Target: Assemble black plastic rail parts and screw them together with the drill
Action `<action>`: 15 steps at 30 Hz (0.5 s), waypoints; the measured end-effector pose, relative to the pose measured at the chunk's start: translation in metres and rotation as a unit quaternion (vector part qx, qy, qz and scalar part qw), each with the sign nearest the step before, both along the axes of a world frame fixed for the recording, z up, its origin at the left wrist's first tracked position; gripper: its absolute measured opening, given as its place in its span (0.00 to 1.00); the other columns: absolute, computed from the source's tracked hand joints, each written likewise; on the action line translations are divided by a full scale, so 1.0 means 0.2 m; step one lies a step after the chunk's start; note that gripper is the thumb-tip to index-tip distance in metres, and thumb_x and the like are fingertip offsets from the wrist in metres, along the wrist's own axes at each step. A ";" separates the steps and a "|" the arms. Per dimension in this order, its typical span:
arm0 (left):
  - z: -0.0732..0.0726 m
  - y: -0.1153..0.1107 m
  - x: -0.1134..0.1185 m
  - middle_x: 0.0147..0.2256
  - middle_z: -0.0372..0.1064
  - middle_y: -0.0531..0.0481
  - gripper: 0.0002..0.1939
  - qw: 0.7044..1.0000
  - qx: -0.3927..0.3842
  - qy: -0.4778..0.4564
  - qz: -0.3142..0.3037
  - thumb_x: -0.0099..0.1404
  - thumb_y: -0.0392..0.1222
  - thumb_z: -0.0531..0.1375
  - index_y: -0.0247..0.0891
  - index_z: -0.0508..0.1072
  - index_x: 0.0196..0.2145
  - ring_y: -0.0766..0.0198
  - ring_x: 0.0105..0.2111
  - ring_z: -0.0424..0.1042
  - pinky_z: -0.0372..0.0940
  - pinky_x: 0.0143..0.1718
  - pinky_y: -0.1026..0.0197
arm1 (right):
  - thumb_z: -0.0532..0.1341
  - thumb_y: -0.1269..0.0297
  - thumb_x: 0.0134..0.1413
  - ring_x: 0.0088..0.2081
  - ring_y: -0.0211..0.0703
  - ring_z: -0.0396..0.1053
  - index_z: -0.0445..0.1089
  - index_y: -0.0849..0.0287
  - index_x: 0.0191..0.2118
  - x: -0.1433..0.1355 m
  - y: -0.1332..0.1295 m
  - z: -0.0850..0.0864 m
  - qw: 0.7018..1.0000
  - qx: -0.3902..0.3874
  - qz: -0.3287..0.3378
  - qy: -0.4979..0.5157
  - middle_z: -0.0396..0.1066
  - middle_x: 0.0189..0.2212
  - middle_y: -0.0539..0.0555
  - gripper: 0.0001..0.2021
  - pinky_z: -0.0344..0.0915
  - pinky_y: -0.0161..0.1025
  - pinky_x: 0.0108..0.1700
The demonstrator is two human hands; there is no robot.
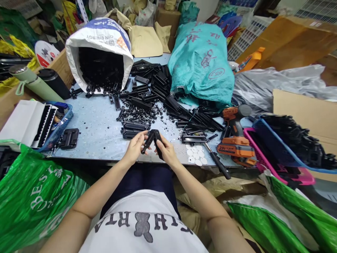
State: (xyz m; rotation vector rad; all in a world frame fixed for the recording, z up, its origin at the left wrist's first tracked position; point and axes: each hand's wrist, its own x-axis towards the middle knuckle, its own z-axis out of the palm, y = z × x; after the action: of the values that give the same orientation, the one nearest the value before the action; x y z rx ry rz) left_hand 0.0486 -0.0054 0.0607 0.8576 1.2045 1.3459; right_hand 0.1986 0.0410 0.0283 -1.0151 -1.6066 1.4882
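Note:
Over the table's front edge, both hands hold a black hinged plastic part (154, 135), bent into an upside-down V. My left hand (135, 147) is closed on its left arm, and my right hand (167, 150) grips the right arm. Just beyond lie stacked black plastic strips (135, 129) and a heap of small black pieces and screws (142, 111). More long black strips (168, 95) spread behind and to the right. Round white discs (195, 154) lie right of my right hand. My fingers partly cover the held part.
A white sack (98, 42) spills black pieces at the back left; a teal sack (201, 59) stands at the back right. An orange cordless drill (234, 135) and a black-handled tool (218, 163) lie to the right. A blue basket (67, 117) and a bottle (39, 84) are left.

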 end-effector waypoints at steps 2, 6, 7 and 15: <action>0.02 0.00 -0.03 0.40 0.66 0.43 0.23 0.994 -0.042 -0.096 -0.038 0.59 0.50 0.58 0.33 0.68 0.47 0.65 0.26 0.69 0.64 0.21 0.64 | 0.55 0.48 0.54 0.23 0.32 0.65 0.55 0.53 0.61 0.01 0.03 0.05 0.999 -0.029 -0.009 -0.019 0.66 0.30 0.50 0.30 0.67 0.31 0.23; 0.01 -0.01 -0.05 0.36 0.69 0.42 0.22 0.986 -0.071 -0.148 -0.032 0.54 0.45 0.61 0.30 0.69 0.44 0.66 0.26 0.69 0.63 0.24 0.65 | 0.55 0.48 0.54 0.22 0.32 0.65 0.57 0.51 0.60 0.03 0.05 0.14 0.997 -0.050 -0.016 -0.057 0.65 0.28 0.48 0.29 0.67 0.30 0.22; 0.01 -0.01 -0.04 0.37 0.69 0.41 0.23 0.987 -0.067 -0.143 -0.029 0.54 0.44 0.61 0.30 0.68 0.46 0.66 0.26 0.69 0.63 0.24 0.65 | 0.55 0.48 0.54 0.22 0.32 0.65 0.58 0.50 0.60 0.03 0.05 0.15 0.996 -0.055 -0.019 -0.061 0.65 0.27 0.48 0.28 0.67 0.30 0.22; -0.06 -0.06 0.04 0.42 0.67 0.44 0.23 0.964 0.107 0.233 0.067 0.55 0.40 0.62 0.37 0.70 0.49 0.66 0.34 0.68 0.66 0.35 0.64 | 0.55 0.47 0.53 0.21 0.33 0.66 0.58 0.51 0.59 0.02 0.01 0.12 0.994 -0.091 -0.038 -0.043 0.64 0.25 0.48 0.29 0.67 0.31 0.20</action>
State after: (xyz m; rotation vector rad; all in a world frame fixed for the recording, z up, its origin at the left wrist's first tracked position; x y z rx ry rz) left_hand 0.0564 -0.0165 0.0490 1.3191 1.5141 1.4464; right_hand 0.2025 0.0438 0.0516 -1.2437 -1.4937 1.5798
